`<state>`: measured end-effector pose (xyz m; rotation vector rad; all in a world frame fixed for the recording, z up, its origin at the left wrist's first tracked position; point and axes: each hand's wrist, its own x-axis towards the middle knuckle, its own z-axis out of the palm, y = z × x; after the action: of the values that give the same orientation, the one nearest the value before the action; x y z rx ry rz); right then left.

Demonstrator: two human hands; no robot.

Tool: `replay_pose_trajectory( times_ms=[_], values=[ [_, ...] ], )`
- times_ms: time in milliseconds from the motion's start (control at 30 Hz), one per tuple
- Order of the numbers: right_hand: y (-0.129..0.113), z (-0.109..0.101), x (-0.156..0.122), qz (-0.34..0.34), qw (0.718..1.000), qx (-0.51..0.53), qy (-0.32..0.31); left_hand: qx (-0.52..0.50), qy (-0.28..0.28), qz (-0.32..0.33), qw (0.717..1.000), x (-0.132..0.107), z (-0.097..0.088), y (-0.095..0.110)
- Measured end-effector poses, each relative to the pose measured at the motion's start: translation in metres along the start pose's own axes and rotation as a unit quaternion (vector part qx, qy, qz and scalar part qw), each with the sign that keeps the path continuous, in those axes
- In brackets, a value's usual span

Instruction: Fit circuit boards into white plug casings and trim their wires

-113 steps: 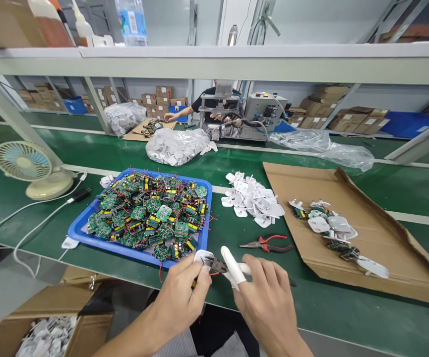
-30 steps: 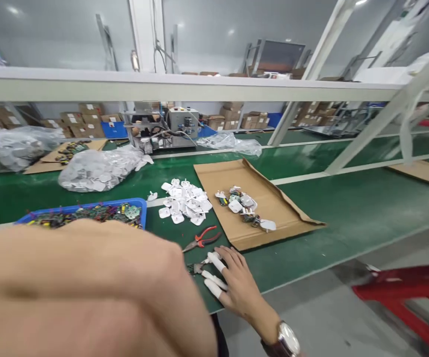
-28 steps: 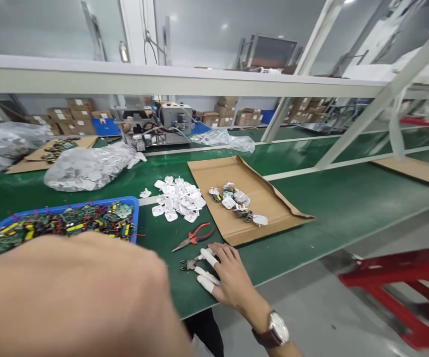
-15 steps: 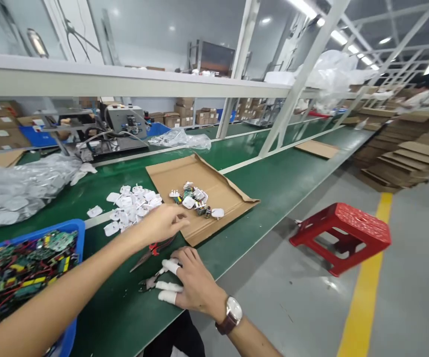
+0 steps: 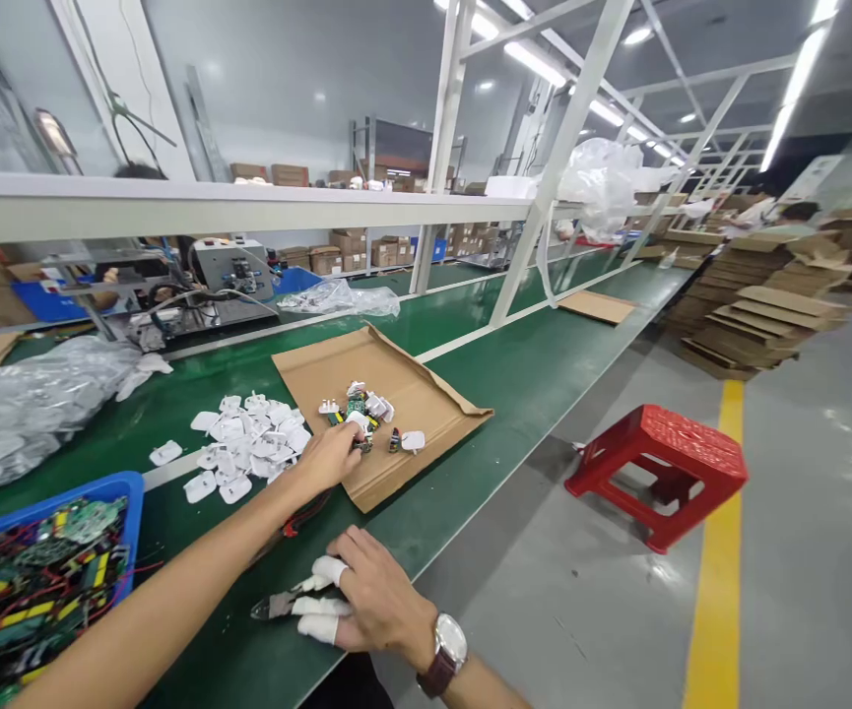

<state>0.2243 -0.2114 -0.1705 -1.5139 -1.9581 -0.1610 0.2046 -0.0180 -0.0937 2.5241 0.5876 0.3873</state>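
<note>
blue tray (image 5: 86,492): cut off left | cutters (image 5: 272,606): handles under right hand (image 5: 375,599)

Plugs and cutters
A small heap of white plugs (image 5: 375,406) lies on cardboard (image 5: 322,366). The cutters (image 5: 272,607) lie flat on the green belt (image 5: 521,364), tips pointing left.

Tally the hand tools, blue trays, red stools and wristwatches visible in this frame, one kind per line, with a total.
Hand tools: 2 (cutters under the right hand; red-handled pliers, partly hidden)
Blue trays: 1
Red stools: 1
Wristwatches: 1
Total: 5
</note>
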Motion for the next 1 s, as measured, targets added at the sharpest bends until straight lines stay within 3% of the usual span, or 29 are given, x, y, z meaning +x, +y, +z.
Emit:
replay_pose_trajectory(
  times_ms=[100, 200, 300, 400, 467, 533, 733, 900, 1000],
  values=[
    [0.0, -0.005, -0.003, 0.001, 0.996, 0.081, 0.045, -0.056, 0.03, -0.011, 0.998, -0.026, -0.028, -0.01],
    [0.001, -0.008, -0.006, 0.057, 0.97, 0.207, 0.116, -0.177, 0.06, -0.052, 0.981, -0.063, -0.054, -0.009],
    [-0.003, -0.007, -0.002, 0.117, 0.939, 0.276, 0.166, -0.384, 0.069, -0.123, 0.913, -0.111, -0.071, 0.003],
    [-0.019, -0.01, 0.011, 0.209, 0.894, 0.346, 0.193, -0.506, 0.077, -0.156, 0.845, -0.159, -0.077, 0.022],
    [-0.035, -0.017, 0.024, 0.283, 0.847, 0.411, 0.183, -0.566, 0.085, -0.165, 0.803, -0.186, -0.075, 0.032],
    [-0.051, -0.024, 0.038, 0.311, 0.823, 0.452, 0.15, -0.616, 0.09, -0.171, 0.764, -0.208, -0.072, 0.039],
    [-0.089, -0.025, 0.067, 0.247, 0.868, 0.415, 0.113, -0.693, 0.148, -0.17, 0.685, -0.249, -0.066, 0.042],
    [-0.107, -0.004, 0.071, 0.212, 0.884, 0.402, 0.113, -0.659, 0.248, -0.213, 0.677, -0.267, -0.067, 0.035],
    [-0.113, 0.005, 0.074, 0.144, 0.92, 0.337, 0.136, -0.625, 0.279, -0.231, 0.692, -0.278, -0.066, 0.03]
  ],
)
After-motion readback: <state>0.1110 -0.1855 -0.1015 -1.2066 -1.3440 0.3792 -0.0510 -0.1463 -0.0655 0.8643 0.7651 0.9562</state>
